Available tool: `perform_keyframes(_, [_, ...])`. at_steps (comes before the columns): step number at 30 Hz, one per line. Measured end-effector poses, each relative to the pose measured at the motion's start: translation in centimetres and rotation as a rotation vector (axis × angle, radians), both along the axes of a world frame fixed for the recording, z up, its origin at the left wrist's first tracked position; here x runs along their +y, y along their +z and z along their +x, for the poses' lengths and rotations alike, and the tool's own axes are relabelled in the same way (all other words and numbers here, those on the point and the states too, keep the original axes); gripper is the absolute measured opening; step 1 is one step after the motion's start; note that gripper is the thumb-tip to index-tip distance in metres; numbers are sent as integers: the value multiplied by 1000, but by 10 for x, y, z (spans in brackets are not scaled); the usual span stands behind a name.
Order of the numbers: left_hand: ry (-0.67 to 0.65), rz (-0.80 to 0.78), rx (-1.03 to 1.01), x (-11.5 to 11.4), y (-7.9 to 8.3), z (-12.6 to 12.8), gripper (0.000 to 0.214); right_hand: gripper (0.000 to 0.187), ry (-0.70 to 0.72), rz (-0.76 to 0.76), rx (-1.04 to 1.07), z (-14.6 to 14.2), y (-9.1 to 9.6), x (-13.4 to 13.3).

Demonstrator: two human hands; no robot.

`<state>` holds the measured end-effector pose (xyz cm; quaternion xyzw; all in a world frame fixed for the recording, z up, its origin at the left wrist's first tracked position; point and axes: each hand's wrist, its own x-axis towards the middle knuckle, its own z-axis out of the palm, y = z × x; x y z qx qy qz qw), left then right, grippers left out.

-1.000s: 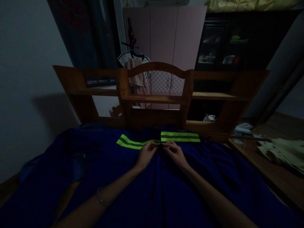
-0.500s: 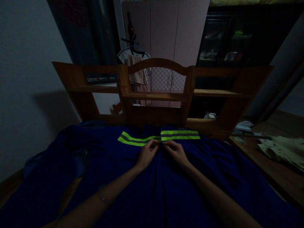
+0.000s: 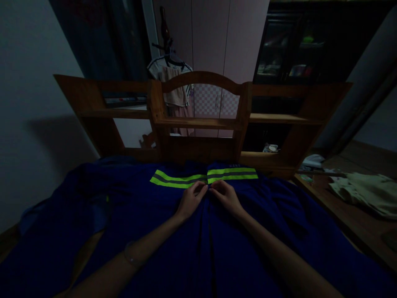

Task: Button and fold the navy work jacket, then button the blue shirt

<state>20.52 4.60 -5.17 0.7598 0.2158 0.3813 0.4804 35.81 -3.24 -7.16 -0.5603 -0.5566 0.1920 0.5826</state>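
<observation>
Jacket (image 3: 279, 223), soft creased navy cloth, pinched by left hand (image 3: 190, 200), right hand (image 3: 226, 198)

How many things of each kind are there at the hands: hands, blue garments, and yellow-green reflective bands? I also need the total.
Hands: 2, the left hand and the right hand, both touching the garment's middle.
Garments: 1, the blue garment, spread out.
Reflective bands: 2, the left band and the right band.
Total: 5.
</observation>
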Motion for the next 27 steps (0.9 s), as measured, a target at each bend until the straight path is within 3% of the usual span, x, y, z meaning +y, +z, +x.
perform_keyframes(7, [22,-59,-22,12,-15,5,23,12,-25,-14,-266,-7,7,-7])
perform_keyframes(12, [10,-205,-68,25,-26,9,25,13,-82,2,-420,-12,13,-10])
perform_keyframes(27, [-15,-425,-112,36,-32,9,31,15,-108,66,-389,-10,9,-8])
